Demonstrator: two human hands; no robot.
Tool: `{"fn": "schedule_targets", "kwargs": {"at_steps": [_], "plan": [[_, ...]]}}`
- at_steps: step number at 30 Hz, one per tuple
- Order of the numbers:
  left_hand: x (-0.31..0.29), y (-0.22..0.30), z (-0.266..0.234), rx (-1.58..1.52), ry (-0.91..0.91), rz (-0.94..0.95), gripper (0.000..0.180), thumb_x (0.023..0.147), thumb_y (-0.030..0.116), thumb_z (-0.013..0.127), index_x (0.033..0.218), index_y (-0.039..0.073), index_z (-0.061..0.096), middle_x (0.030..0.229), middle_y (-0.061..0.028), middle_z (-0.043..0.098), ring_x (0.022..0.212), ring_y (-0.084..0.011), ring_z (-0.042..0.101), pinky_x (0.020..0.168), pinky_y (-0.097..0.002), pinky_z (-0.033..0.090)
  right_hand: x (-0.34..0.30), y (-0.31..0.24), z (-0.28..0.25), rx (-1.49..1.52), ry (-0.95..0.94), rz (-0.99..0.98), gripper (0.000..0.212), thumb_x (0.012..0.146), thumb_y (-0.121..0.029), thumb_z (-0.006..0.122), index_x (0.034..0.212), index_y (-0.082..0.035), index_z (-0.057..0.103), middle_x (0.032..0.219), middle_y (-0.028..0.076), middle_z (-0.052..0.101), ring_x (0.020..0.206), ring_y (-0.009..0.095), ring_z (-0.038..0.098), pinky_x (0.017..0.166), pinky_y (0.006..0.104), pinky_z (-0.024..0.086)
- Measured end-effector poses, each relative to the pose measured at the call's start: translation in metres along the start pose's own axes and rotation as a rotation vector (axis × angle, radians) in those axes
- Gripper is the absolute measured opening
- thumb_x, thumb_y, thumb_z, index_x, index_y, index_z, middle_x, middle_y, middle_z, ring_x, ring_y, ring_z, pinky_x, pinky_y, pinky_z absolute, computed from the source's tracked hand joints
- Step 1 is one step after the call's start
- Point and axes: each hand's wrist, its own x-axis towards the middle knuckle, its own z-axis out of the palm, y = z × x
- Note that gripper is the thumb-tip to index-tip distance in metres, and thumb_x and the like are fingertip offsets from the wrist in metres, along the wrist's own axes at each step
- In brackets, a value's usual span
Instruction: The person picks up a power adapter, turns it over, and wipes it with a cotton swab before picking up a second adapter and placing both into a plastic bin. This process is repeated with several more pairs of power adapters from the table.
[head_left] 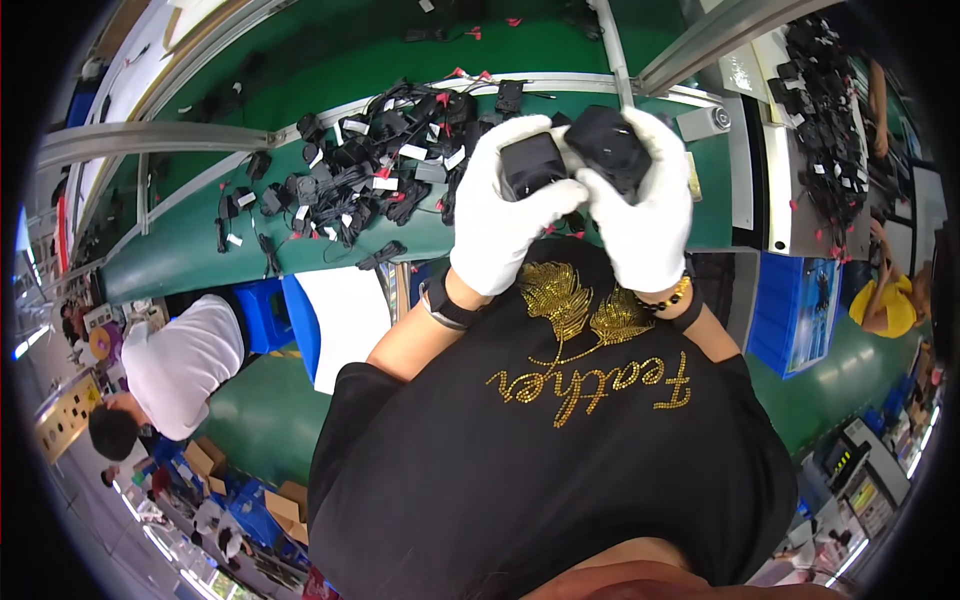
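My left hand (489, 221), in a white glove, is closed round a black power adapter (533, 164) with a smooth boxy face. My right hand (652, 222), also gloved in white, grips a second black power adapter (606, 143), which looks somewhat larger. Both are held close together above the green table (165, 268), near its front edge. Whether the two adapters touch I cannot tell. To the left of my hands lies a tangled heap of black adapters (350, 190) with coiled cables, white labels and small red tags.
Metal frame bars (180, 138) cross above the table. A grey cylindrical object (703, 123) is right of my hands. Farther right, more black adapters (818, 110) cover another surface. Blue bins (795, 312) stand below. A person in white (185, 365) bends at the left.
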Motion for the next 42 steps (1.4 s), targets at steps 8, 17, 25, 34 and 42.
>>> {"fn": "schedule_targets", "kwargs": {"at_steps": [8,17,25,34,42], "plan": [[0.013,-0.012,-0.023,-0.438,-0.063,-0.269,0.054,0.086,0.008,0.062,0.135,0.005,0.042,0.125,-0.0111,0.054,0.109,-0.0219,0.058,0.091,-0.0356,0.050,-0.006,-0.016,0.012,-0.189,-0.105,-0.011,0.060,0.077,0.000,0.066,0.133,-0.001,0.045,0.129,0.020,0.052,0.111,0.029,0.057,0.093,0.0345,0.047],[0.034,-0.010,-0.038,-0.631,-0.246,-0.476,0.036,0.093,0.021,0.054,0.125,0.004,0.050,0.115,-0.0101,0.060,0.099,-0.0213,0.062,0.079,-0.0358,0.056,-0.012,-0.026,0.005,0.025,-0.215,0.255,0.059,0.081,0.008,0.055,0.139,-0.003,0.043,0.141,0.012,0.044,0.095,0.012,0.058,0.083,0.0253,0.051],[0.036,0.000,-0.021,-0.729,-0.177,-0.491,0.034,0.097,0.028,0.048,0.121,0.003,0.052,0.120,-0.0125,0.059,0.108,-0.0247,0.060,0.084,-0.0428,0.056,0.003,-0.021,-0.014,0.188,-0.296,0.293,0.060,0.083,0.008,0.054,0.141,0.003,0.037,0.135,0.013,0.048,0.098,0.012,0.057,0.085,0.0265,0.050],[0.035,-0.002,0.007,-0.785,-0.131,-0.414,0.038,0.099,0.031,0.044,0.123,0.001,0.049,0.121,-0.0151,0.057,0.112,-0.0264,0.058,0.090,-0.0469,0.054,0.014,-0.004,-0.028,0.112,-0.350,0.208,0.071,0.078,0.005,0.063,0.142,0.001,0.034,0.128,0.014,0.051,0.105,0.017,0.058,0.090,0.0292,0.048],[0.035,-0.020,0.046,-0.731,-0.101,-0.310,0.049,0.098,0.014,0.047,0.143,0.006,0.028,0.133,-0.0094,0.048,0.122,-0.0198,0.048,0.104,-0.0349,0.039,0.016,0.039,-0.010,-0.220,-0.190,-0.011,0.095,0.068,-0.026,0.079,0.145,-0.007,0.026,0.134,0.028,0.035,0.115,0.045,0.048,0.096,0.0438,0.044]]}}
